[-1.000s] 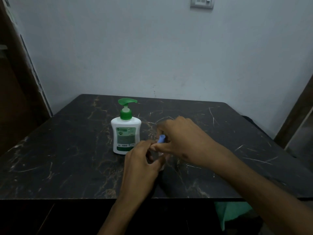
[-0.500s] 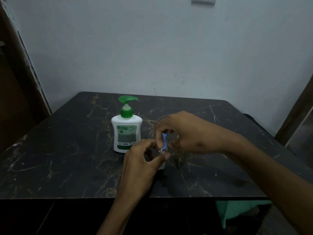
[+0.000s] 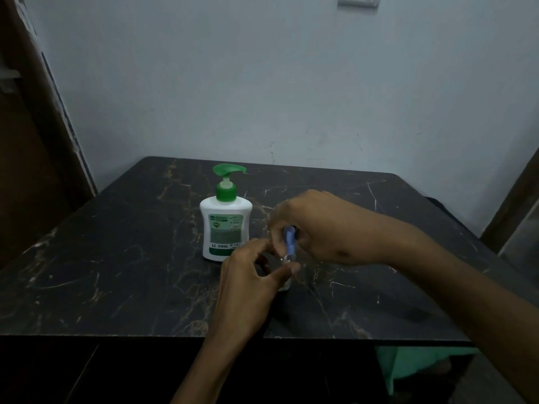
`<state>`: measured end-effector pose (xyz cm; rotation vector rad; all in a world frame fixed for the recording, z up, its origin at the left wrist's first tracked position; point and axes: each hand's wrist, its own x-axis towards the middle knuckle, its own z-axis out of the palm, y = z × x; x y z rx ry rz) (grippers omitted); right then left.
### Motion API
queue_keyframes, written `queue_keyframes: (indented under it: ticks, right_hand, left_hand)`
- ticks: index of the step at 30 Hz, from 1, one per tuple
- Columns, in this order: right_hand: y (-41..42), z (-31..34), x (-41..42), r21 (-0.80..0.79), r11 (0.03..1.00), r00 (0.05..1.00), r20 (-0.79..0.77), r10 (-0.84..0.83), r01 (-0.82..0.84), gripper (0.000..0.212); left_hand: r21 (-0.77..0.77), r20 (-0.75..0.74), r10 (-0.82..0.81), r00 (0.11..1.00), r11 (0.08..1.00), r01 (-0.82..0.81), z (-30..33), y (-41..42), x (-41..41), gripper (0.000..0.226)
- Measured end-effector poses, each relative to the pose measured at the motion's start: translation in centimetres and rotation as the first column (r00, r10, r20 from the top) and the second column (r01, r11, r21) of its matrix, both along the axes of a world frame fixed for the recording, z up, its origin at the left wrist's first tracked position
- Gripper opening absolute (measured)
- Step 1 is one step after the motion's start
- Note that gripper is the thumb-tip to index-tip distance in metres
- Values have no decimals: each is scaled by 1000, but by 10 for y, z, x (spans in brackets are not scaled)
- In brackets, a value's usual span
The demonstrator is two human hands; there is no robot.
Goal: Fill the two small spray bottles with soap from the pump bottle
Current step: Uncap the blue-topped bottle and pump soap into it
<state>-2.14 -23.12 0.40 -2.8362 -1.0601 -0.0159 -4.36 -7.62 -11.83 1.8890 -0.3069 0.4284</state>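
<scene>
Both hands met right of the pump bottle [image 3: 225, 223]: left hand [image 3: 248, 284] gripped a small spray bottle [image 3: 287, 282], right hand [image 3: 315, 225] pinched its blue spray head [image 3: 289, 240].

Plain home room, painted wall [image 3: 291, 83], wall switch [image 3: 359, 0], dark marble table [image 3: 116, 258]
</scene>
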Motion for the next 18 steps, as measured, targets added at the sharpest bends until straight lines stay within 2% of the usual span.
queue_keyframes:
  ticks: [3, 6, 8, 10, 15, 18]
  right_hand:
    - [-5, 6, -4, 86, 996, 995, -91, 38, -30, 30]
    - [-5, -3, -3, 151, 988, 1000, 15, -24, 21, 5]
    - [0, -12, -2, 55, 995, 985, 144, -94, 87, 22]
    - [5, -19, 0, -20, 992, 974, 193, -118, 124, 32]
    - [8, 0, -5, -58, 992, 987, 122, -100, 108, 19]
    - [2, 38, -21, -41, 996, 983, 166, -75, 83, 31]
  left_hand:
    - [-8, 8, -15, 1000, 1000, 15, 0, 1, -1, 19]
    - [-7, 4, -3, 1000, 1000, 3, 0, 0, -1, 22]
    - [5, -1, -5, 1000, 1000, 5, 0, 0, 0, 21]
    - [16, 5, -16, 1000, 1000, 16, 1, 0, 0, 16]
    - [-5, -9, -8, 1000, 1000, 8, 1, 0, -1, 21]
    - [-8, -6, -24, 1000, 1000, 24, -1, 1, 0, 22]
